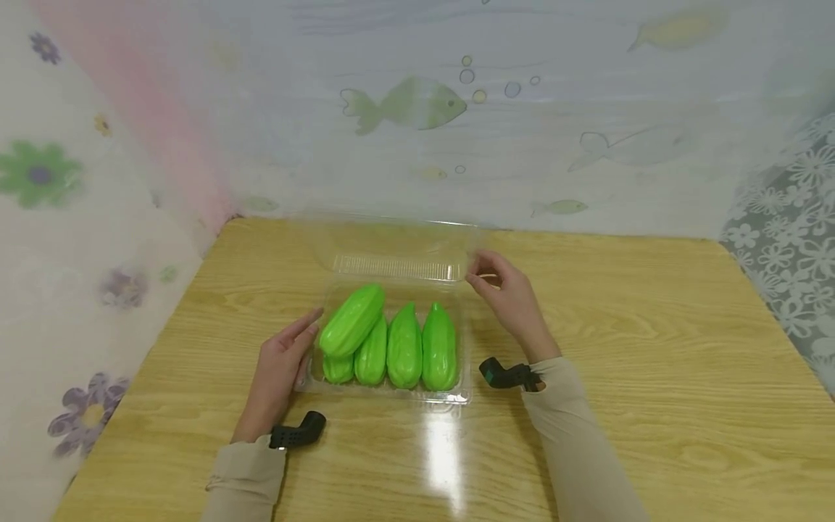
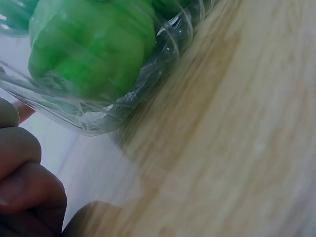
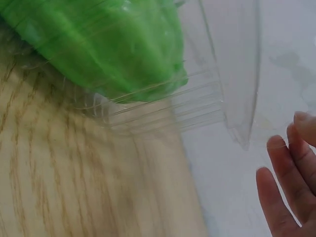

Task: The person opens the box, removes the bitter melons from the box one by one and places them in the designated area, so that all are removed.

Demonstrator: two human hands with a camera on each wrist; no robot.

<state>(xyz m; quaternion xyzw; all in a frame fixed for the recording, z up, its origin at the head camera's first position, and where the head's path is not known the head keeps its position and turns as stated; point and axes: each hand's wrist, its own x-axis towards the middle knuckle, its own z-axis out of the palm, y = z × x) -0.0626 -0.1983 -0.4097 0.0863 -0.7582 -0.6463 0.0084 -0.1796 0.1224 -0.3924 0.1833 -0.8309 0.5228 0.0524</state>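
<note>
Sleeve (image 1: 580,442), clear lid (image 1: 398,243) seemingly in right grip (image 1: 510,301)

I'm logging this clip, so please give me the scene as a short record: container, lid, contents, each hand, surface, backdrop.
Container: clear plastic box
Lid: raised, at the back of the box; clear lid
Contents: five green vegetables visible, four in a row, one lying slanted on top at the left
Left hand: at the box's left side; grip unclear
Right hand: thumb and finger pinch the lid's right edge
Surface: wooden table
Backdrop: pale wall with fish drawings
</note>
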